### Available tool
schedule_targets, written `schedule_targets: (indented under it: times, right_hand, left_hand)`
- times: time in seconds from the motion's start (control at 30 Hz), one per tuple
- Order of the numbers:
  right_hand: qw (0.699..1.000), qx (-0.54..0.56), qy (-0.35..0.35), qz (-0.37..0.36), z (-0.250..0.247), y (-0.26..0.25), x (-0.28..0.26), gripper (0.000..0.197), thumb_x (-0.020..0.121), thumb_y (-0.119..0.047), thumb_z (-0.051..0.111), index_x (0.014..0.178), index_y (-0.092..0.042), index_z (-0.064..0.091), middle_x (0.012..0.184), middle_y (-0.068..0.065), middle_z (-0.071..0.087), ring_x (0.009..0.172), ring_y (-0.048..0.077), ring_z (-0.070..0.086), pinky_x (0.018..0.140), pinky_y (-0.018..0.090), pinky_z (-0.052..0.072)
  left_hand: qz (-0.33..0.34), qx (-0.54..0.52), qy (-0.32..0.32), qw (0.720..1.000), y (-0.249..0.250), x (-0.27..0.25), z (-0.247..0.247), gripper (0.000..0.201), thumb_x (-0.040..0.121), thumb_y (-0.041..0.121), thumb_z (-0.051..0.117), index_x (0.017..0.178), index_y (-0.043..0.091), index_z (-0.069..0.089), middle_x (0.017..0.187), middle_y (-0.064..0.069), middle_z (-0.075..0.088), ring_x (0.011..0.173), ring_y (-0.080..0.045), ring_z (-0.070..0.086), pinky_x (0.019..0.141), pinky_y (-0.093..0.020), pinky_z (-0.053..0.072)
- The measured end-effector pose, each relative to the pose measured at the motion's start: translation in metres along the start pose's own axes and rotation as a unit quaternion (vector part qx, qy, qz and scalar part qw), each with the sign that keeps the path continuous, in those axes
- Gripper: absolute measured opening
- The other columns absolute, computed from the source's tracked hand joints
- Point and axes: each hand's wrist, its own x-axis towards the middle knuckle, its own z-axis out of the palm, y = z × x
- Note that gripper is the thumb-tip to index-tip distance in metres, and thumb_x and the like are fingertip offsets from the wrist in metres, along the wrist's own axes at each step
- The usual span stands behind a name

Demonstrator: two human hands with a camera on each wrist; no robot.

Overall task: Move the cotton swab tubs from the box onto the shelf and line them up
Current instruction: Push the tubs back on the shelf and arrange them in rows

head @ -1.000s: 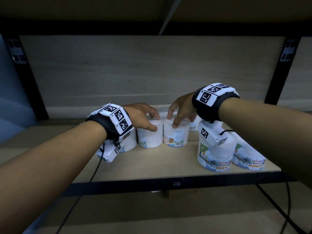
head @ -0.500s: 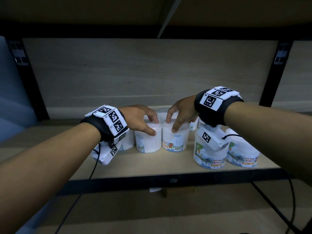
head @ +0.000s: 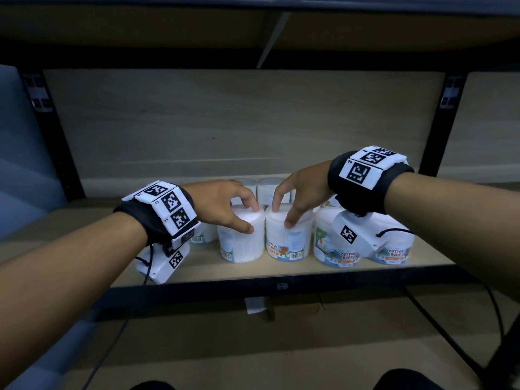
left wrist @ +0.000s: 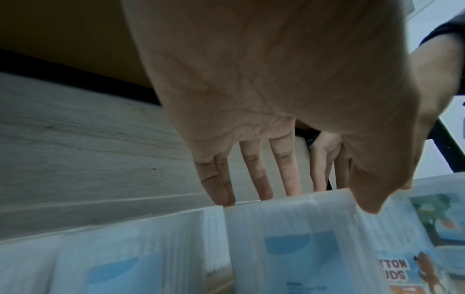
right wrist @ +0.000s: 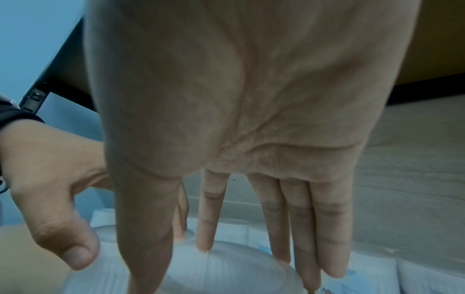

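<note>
The left hand (head: 225, 204) is curling its grip over the top of one cotton swab tub (head: 242, 237) standing on the shelf (head: 202, 270). Just beside it, the right hand (head: 302, 192) is gripping the neighbouring tub (head: 289, 240) from above. Two more tubs (head: 337, 249) are standing to the right, near the shelf's front edge.

Left hand (left wrist: 289, 95) palm filling the view, fingers (left wrist: 216, 179) reaching down over a translucent cotton swab tub (left wrist: 297, 244), thumb at its front, neighbouring tubs either side, pale wood back panel (left wrist: 75, 143) behind
</note>
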Motion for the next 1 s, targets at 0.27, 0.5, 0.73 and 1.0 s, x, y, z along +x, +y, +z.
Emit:
schedule_targets:
  times: [0.27,0.5,0.73,1.0]
  right_hand:
    - [1.0,0.009,-0.002,-0.013,0.003,-0.004,-0.013,0.04,0.075,-0.047,0.081,0.112,-0.048,0.064,0.093,-0.012,0.063,0.105,0.022,0.066,0.097,0.036,0.053]
    - [1.0,0.023,-0.012,-0.016,0.004,0.0,-0.021,0.053,0.076,-0.051,0.08,0.123,-0.048,0.057,0.105,-0.015,0.055,0.11,0.018,0.064,0.1,0.032,0.048]
    - [1.0,-0.026,0.01,-0.009,0.007,-0.005,-0.023,0.055,0.075,-0.062,0.074,0.124,-0.044,0.058,0.122,-0.012,0.045,0.117,0.016,0.053,0.104,0.035,0.044]
    - [0.999,-0.024,0.02,-0.018,0.009,-0.002,-0.025,0.054,0.075,-0.062,0.074,0.124,-0.045,0.059,0.116,-0.014,0.047,0.117,0.014,0.052,0.105,0.035,0.042]
  left_hand:
    - [-0.001,-0.002,-0.009,1.0,0.005,-0.015,-0.001,0.042,0.077,0.057,0.077,0.115,0.046,0.062,0.116,0.02,0.052,0.104,-0.002,0.052,0.089,-0.023,0.044]
    - [-0.007,-0.009,-0.031,0.999,0.006,-0.018,-0.002,0.056,0.078,0.061,0.074,0.129,0.052,0.052,0.127,0.02,0.048,0.113,-0.01,0.053,0.097,-0.028,0.046]
    - [-0.034,0.001,-0.105,0.994,0.009,-0.017,-0.005,0.071,0.07,0.055,0.063,0.138,0.057,0.045,0.141,0.024,0.042,0.125,-0.011,0.049,0.11,-0.034,0.04]
    - [-0.072,0.007,-0.033,0.997,0.011,-0.01,-0.002,0.056,0.073,0.074,0.068,0.12,0.043,0.062,0.117,0.019,0.059,0.109,-0.01,0.057,0.1,-0.033,0.045]
